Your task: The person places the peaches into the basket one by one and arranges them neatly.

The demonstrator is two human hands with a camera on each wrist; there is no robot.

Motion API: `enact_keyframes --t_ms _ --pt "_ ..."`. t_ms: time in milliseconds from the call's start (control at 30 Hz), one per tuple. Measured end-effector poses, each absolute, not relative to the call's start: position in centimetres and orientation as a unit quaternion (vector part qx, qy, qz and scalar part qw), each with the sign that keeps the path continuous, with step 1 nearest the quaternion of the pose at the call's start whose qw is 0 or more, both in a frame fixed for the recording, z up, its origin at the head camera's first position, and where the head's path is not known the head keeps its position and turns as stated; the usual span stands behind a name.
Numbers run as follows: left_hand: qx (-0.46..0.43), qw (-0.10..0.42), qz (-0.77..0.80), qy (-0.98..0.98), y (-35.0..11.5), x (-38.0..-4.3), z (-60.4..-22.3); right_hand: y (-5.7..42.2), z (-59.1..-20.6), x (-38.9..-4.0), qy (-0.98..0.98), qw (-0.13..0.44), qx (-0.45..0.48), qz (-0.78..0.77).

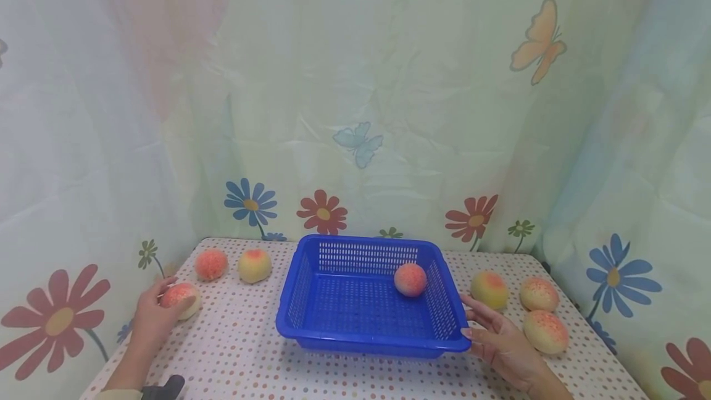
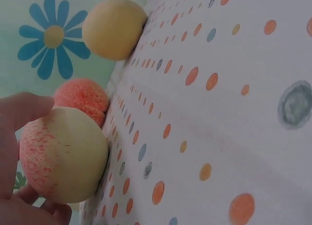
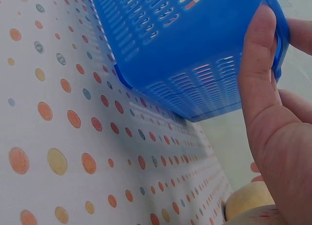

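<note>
A pale green and bluish curtain (image 1: 416, 79) hangs on three sides of you, and a worktop (image 1: 233, 338) with a dotted white cover runs up to it.

Your left grip (image 1: 155, 310) holds a cream-and-pink peach (image 1: 180, 296) near the left edge: the thumb lies along one side and the fingers curl round the other, only as wide as the fruit. That peach sits on the worktop, inside your grip. Just beyond it you have a coral-red peach (image 1: 211, 263), with a yellow peach (image 1: 254, 265) to the right of that one.

Your right grip (image 1: 502, 344) is narrow, pinching the rim of a blue basket (image 1: 369, 347) at its near right corner, thumb on one side and fingers on the other. The basket stands upright in the middle of the worktop, well apart from your left grip. One pink peach (image 1: 410, 279) lies inside it, against the right wall. Beyond your right grip rests a yellow-green peach (image 1: 489, 290); further right are two speckled peaches (image 1: 546, 331), one nearer you than the other.

The worktop's dots are orange, yellow, grey and blue. On the curtain you see red and blue flowers low down, with an orange butterfly (image 1: 539, 42) and a bluish butterfly (image 1: 359, 144) higher up.
</note>
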State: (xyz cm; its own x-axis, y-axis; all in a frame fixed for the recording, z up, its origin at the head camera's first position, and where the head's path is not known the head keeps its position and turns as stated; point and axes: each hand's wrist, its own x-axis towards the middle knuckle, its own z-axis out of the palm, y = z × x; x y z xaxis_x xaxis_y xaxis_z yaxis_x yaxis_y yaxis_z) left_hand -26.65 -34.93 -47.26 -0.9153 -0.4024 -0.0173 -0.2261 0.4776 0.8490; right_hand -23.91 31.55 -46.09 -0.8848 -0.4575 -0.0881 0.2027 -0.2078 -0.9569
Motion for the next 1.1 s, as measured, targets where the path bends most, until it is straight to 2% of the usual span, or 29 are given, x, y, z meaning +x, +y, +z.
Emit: enact_keyframes --t_ms 300,1100 --pt "0.206 0.074 -0.484 -0.847 -34.99 -27.05 -47.60 31.52 -46.20 -23.95 0.592 0.215 -0.103 -0.769" --pt "0.239 0.070 -0.500 -0.829 -34.62 -26.98 -48.21 31.54 -46.22 -23.95 0.593 0.215 -0.103 -0.769"
